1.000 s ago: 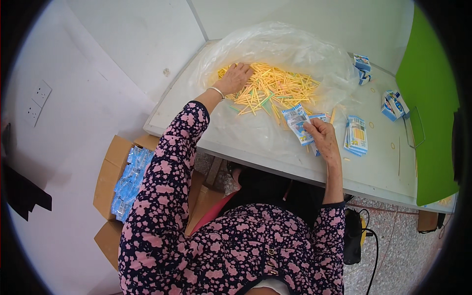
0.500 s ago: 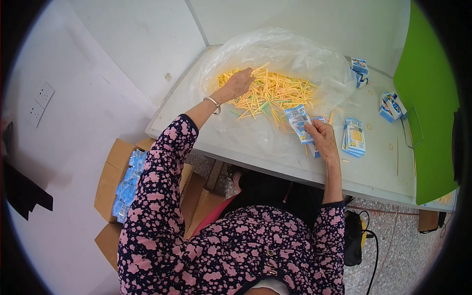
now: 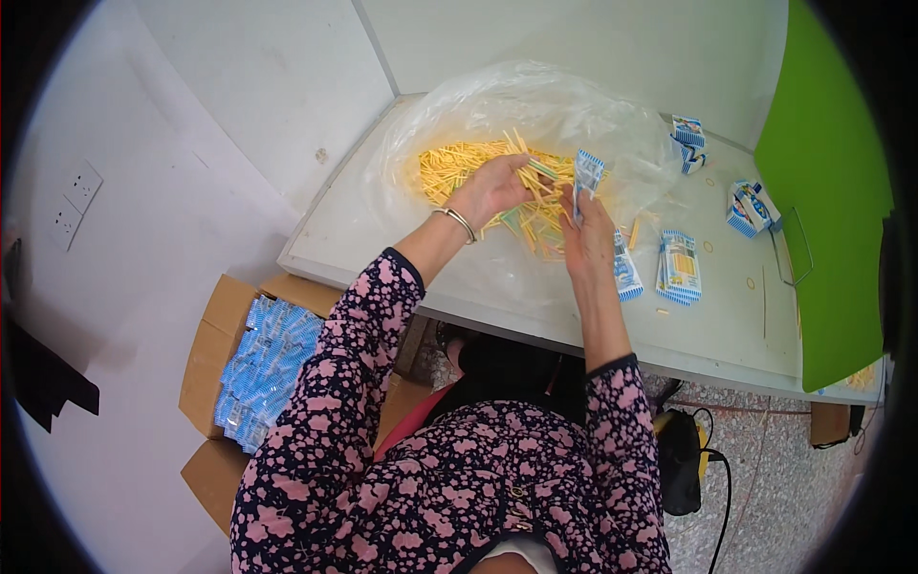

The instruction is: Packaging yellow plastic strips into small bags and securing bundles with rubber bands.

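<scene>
A heap of thin yellow sticks [image 3: 442, 172], a few of them green or pink, lies in a spread clear plastic bag [image 3: 545, 91] on the table. Above the heap my left hand [image 3: 488, 189] is closed around a small bunch of these sticks, which poke out past its fingers. Beside it, my right hand [image 3: 589, 234] grips a blue-and-white packet [image 3: 588, 172], held upright and seen nearly edge-on. Another blue-and-white packet [image 3: 626, 275] lies on the table partly behind my right wrist. A stack of similar packets [image 3: 679, 268] sits just right of that.
More packets [image 3: 688, 143] lie at the back right, near a blue-and-white bundle [image 3: 751, 209] and a bent wire stand [image 3: 797, 258]. A green panel [image 3: 827, 191] bounds the right side. Left of the table, an open carton [image 3: 203, 359] holds many blue packets [image 3: 273, 364].
My left hand has come right, out of the heap, with a bunch of sticks. My right hand has moved left and up toward it, turning the packet upright.
</scene>
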Tool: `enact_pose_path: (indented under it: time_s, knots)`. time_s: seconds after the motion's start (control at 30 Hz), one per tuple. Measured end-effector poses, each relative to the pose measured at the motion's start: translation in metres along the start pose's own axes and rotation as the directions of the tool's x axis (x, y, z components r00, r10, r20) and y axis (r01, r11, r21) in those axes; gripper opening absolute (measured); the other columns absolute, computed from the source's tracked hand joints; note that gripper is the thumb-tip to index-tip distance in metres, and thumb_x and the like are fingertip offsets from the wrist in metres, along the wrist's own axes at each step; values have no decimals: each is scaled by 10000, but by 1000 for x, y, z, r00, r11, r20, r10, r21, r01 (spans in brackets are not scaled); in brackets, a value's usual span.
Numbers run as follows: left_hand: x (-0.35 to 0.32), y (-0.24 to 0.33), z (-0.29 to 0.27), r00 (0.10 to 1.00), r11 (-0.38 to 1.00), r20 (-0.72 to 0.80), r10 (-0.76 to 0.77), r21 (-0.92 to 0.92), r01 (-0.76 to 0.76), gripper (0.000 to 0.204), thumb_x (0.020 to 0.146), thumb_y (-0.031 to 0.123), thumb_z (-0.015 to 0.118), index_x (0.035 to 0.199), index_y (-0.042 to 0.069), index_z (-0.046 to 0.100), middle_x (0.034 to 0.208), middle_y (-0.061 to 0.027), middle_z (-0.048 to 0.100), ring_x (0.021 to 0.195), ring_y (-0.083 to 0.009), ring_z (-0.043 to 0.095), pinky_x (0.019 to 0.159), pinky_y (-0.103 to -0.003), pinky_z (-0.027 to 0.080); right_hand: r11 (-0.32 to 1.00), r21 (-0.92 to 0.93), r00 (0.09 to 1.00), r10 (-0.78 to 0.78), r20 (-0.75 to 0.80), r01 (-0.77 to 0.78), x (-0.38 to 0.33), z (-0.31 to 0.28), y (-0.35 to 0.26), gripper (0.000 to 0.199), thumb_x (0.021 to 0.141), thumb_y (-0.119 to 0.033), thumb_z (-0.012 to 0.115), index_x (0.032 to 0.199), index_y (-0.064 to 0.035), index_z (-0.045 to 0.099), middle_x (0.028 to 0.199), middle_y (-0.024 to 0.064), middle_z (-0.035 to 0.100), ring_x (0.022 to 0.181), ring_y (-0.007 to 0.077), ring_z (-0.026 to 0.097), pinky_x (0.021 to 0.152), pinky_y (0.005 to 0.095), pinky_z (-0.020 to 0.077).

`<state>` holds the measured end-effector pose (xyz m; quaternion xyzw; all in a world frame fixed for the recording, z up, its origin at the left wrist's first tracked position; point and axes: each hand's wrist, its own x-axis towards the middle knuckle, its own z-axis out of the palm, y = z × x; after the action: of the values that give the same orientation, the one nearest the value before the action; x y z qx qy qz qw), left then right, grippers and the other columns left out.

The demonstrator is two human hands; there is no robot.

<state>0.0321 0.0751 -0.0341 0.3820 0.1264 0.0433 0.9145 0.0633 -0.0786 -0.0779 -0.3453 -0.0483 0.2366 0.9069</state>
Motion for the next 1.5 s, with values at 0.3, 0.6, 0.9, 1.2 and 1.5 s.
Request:
enact_pose_path:
  time_s: [0.3,0.6,0.9,1.2,1.5]
  knots:
    - [6,-40,19,975,974,9,221,-45,-221,209,885,139,475,988,-43,468,902,-185,560,793,-287,578,711,-399,507,922,386,999,-29,-24,36,27,10,23,119,924,-95,419,896,-6,493,835,91,532,756,166,503,712,304,435]
    - [8,-67,31,949,955,-114,294,-16,-298,125,795,33,525,860,-73,543,776,-138,558,662,-224,565,607,-312,502,913,403,997,-49,-58,68,19,12,21,166,938,-135,388,965,-1,482,891,95,536,795,172,525,743,308,469]
    - [9,-55,21,977,967,31,210,-158,-202,213,855,63,469,993,-89,527,876,-158,568,786,-237,555,757,-342,476,907,409,995,-91,-37,98,19,11,22,147,926,-120,433,976,5,492,918,85,552,827,157,532,766,307,461]
    - [9,-26,6,936,943,-112,333,65,-328,206,935,167,419,960,-18,506,932,-133,592,842,-218,559,738,-371,465,980,24,974,-197,115,195,7,-1,-3,135,873,-133,565,949,-22,558,956,53,599,887,117,556,816,253,422]
    - [7,-8,12,940,903,-233,249,-294,-313,177,947,212,413,980,39,430,841,-116,521,719,-230,529,649,-385,470,950,-286,975,-62,213,123,-9,-25,-41,129,841,-124,608,901,-10,604,825,25,634,711,54,579,662,190,461]
